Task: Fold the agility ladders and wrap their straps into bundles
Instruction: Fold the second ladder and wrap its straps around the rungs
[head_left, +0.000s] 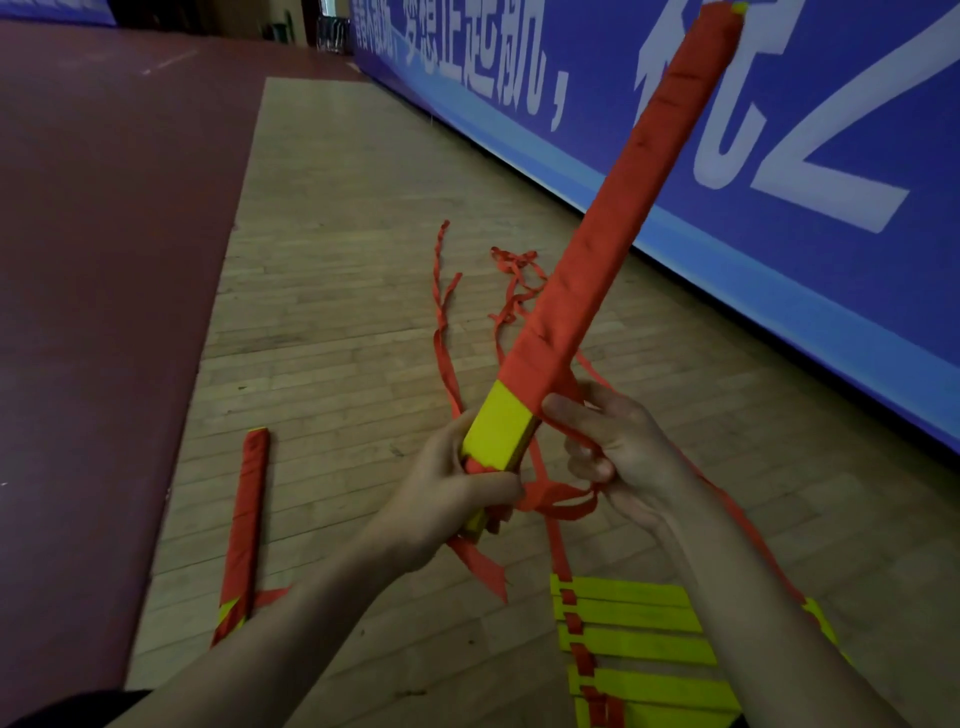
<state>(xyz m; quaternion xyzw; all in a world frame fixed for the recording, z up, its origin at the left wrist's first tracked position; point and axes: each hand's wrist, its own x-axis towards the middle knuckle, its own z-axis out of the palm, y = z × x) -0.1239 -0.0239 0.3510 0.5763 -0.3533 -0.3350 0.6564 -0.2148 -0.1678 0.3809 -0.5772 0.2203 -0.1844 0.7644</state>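
The fingers (452, 428) of the left hand (457, 483) curl round the yellow lower end of the bundle (613, 218). I judge this an anchor grip: it stops the stacked rungs sliding apart and tilts the bundle up and away, leaving room for wrapping. The fingers (569, 405) of the right hand (618, 447) pinch the red strap (556, 506) just beside the bundle's bare yellow part, drawn against its edge. That is probably to lay the next turn there, since red wrap already covers the bundle from that point to its top. Slack strap loops under the bundle's lower end, and loose tails trail on the floor (337, 260) beyond it; their number cannot be told. By count: two hands, one bundle in hand, one wrapped bundle (244, 525) lying on the floor left of the held bundle, and one ladder (639, 644) below it with its rungs gathered close, at least five yellow rungs showing.
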